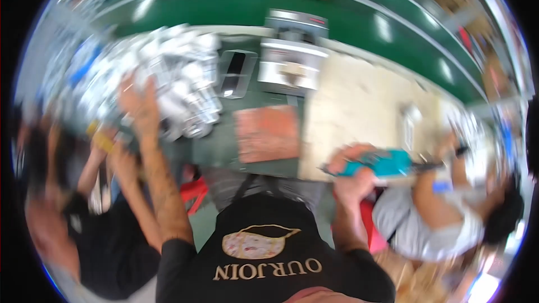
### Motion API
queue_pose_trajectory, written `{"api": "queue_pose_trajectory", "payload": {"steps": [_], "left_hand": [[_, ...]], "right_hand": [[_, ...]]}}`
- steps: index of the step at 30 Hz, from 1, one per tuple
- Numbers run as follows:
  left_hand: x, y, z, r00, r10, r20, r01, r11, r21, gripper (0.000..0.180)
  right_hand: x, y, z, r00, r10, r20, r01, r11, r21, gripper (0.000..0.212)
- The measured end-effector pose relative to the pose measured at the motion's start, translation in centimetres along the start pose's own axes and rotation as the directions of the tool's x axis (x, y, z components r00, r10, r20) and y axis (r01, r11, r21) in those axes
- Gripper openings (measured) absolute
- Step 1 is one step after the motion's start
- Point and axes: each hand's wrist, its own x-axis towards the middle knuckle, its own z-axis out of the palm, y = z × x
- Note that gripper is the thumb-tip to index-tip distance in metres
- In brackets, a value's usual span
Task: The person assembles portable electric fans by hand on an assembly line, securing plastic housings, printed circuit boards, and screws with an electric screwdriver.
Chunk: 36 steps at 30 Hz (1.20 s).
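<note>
My left hand [137,100] reaches to the near side of a heap of shiny silver-white parts [185,73]. Its fingers look spread with nothing seen between them, though motion smears them. My right hand [355,171] is closed around a teal handheld power tool [384,163], which lies sideways above the cream board [348,101], its dark narrow end toward the right. Between my hands, a reddish, worn square pad [267,133] lies flat on the dark green table top [216,148].
A clear tray with dark inserts [234,73] and an open box [292,56] stand beyond the pad. At left, a co-worker's hands hold a yellow object [100,136]. Another person in grey [429,219] sits close at right. A pale part [410,126] rests on the board.
</note>
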Motion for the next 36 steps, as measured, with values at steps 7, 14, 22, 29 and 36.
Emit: {"api": "queue_pose_trajectory", "payload": {"steps": [7,14,22,29,36], "left_hand": [[-2.2,34.8,-0.5,0.682,0.487,0.546,0.458,0.297,-0.838,0.028],[-10.6,58.0,7.9,0.338,0.558,0.758,0.309,0.695,-0.649,0.081],[-11.3,55.1,9.7,0.472,0.469,0.747,0.490,0.565,-0.664,0.038],[-6.1,38.0,4.1,0.744,0.459,0.486,0.347,0.357,-0.867,0.018],[-5.1,24.7,-1.6,0.594,0.476,0.649,0.262,0.648,-0.715,0.022]], "right_hand": [[-0.8,-3.5,-1.6,0.996,0.044,0.076,-0.035,0.993,-0.114,0.069],[-4.2,-6.3,-4.2,0.994,-0.045,-0.101,0.011,0.948,-0.319,0.067],[-5.0,-7.4,-6.3,0.978,-0.121,-0.171,0.080,0.970,-0.228,0.052],[-0.4,-4.2,-4.9,0.986,-0.089,-0.141,0.042,0.951,-0.307,0.070],[3.8,-2.9,1.7,0.996,-0.005,0.089,0.015,0.993,-0.118,0.076]]}}
